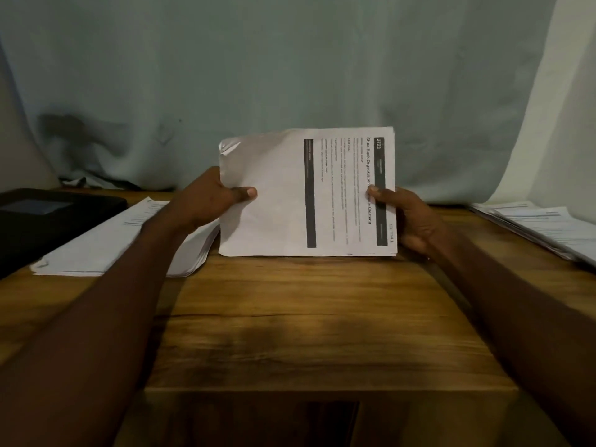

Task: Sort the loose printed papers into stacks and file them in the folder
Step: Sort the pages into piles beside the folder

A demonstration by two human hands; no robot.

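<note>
Your left hand (209, 198) and right hand (409, 217) each pinch an end of the paper bundle (290, 201), its lower edge on the desk (306, 317). Sorted stacks lie left (106, 246) and right (554, 230) of it; the folder (38, 221), far left, looks unfilled, so filing remains.

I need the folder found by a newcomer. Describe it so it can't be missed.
Start at the wooden table and go to its far left corner. The folder lies flat beside the left paper stack; it is black and thick, while everything near it is white sheets.
</note>
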